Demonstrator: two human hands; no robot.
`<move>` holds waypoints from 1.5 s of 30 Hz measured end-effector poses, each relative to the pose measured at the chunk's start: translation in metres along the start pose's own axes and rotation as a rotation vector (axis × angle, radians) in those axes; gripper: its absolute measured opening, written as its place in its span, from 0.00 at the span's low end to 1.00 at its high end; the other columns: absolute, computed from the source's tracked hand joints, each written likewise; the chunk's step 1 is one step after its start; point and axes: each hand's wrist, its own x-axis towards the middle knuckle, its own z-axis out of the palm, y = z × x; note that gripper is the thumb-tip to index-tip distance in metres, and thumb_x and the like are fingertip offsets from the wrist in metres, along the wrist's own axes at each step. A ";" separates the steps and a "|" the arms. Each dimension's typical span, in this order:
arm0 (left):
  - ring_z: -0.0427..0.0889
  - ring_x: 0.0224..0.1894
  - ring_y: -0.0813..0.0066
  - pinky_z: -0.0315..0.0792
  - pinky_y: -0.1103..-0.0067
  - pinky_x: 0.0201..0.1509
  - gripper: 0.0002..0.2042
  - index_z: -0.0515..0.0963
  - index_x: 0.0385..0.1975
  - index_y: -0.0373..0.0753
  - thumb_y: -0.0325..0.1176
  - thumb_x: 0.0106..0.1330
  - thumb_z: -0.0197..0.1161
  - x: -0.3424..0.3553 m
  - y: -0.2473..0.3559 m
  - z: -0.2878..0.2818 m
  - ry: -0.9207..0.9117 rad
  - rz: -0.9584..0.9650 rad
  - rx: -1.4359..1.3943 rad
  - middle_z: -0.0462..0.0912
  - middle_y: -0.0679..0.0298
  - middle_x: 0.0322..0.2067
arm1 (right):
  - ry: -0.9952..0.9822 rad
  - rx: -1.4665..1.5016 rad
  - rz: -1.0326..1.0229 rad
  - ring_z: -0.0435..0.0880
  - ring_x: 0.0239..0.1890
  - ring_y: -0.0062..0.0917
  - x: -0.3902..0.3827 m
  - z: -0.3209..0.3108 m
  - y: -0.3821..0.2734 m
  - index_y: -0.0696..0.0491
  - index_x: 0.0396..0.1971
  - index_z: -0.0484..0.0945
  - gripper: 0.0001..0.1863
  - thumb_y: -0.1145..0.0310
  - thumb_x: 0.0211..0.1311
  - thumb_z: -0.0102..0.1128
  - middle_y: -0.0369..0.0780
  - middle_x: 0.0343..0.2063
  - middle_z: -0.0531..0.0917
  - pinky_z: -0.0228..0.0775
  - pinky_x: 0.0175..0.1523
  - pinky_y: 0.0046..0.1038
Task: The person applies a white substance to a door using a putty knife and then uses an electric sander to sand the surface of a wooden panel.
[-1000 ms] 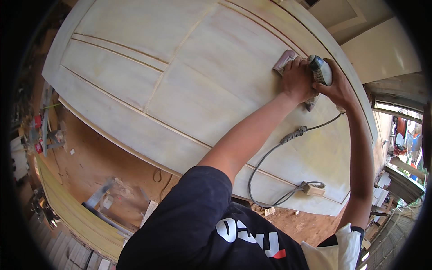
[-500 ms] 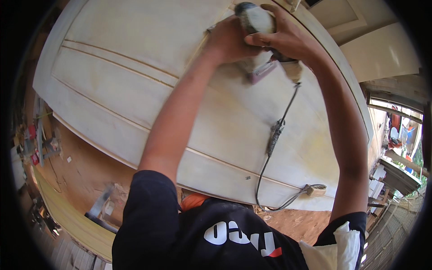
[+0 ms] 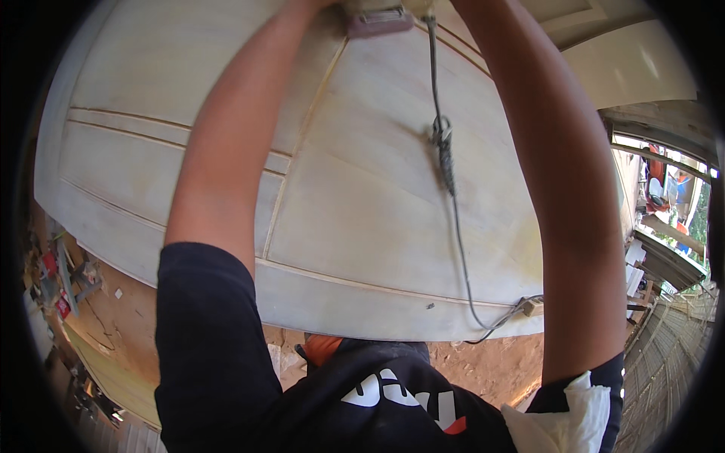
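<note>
An electric sander [image 3: 381,21] with a flat pinkish-brown pad is at the far edge of the picture, only its lower part in sight. It is at the far side of a large pale panelled door [image 3: 408,196] lying flat. My left forearm [image 3: 234,143] and my right forearm [image 3: 559,166] stretch toward the sander from both sides. Both hands are cut off by the upper edge, so their fingers and grip are hidden. A dark power cord [image 3: 455,219] runs from the sander back over the door, with a taped, knotted joint [image 3: 443,151] partway along.
The cord ends at a beige plug block [image 3: 533,306] near the door's near right corner. Thin grooves [image 3: 302,143] divide the door into panels. Brown ground [image 3: 128,302] shows beyond its near edge, with clutter [image 3: 60,272] at left. Corrugated sheeting [image 3: 657,355] stands at right.
My arms have reached farther forward, carrying the sander up and left to the picture's edge and my hands out of view. The cord has been drawn straighter.
</note>
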 end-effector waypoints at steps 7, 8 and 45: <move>0.86 0.47 0.62 0.78 0.69 0.52 0.15 0.79 0.43 0.41 0.38 0.58 0.67 0.033 -0.066 0.018 0.079 0.104 0.152 0.88 0.60 0.40 | 0.081 0.109 -0.017 0.86 0.50 0.44 0.027 0.021 0.000 0.71 0.60 0.67 0.46 0.49 0.53 0.74 0.59 0.48 0.83 0.79 0.49 0.40; 0.86 0.46 0.60 0.79 0.68 0.52 0.17 0.79 0.43 0.40 0.38 0.56 0.69 0.018 -0.007 0.017 0.116 0.007 0.091 0.88 0.58 0.41 | 0.122 0.077 -0.009 0.86 0.50 0.45 0.018 0.014 0.015 0.71 0.60 0.67 0.46 0.49 0.53 0.74 0.59 0.48 0.83 0.79 0.50 0.40; 0.87 0.37 0.59 0.79 0.68 0.43 0.11 0.82 0.33 0.36 0.33 0.52 0.73 -0.080 0.063 -0.010 0.156 -0.069 0.054 0.88 0.54 0.32 | 0.126 0.039 -0.235 0.83 0.53 0.54 -0.074 0.031 0.026 0.72 0.57 0.65 0.44 0.51 0.53 0.71 0.64 0.46 0.82 0.75 0.58 0.43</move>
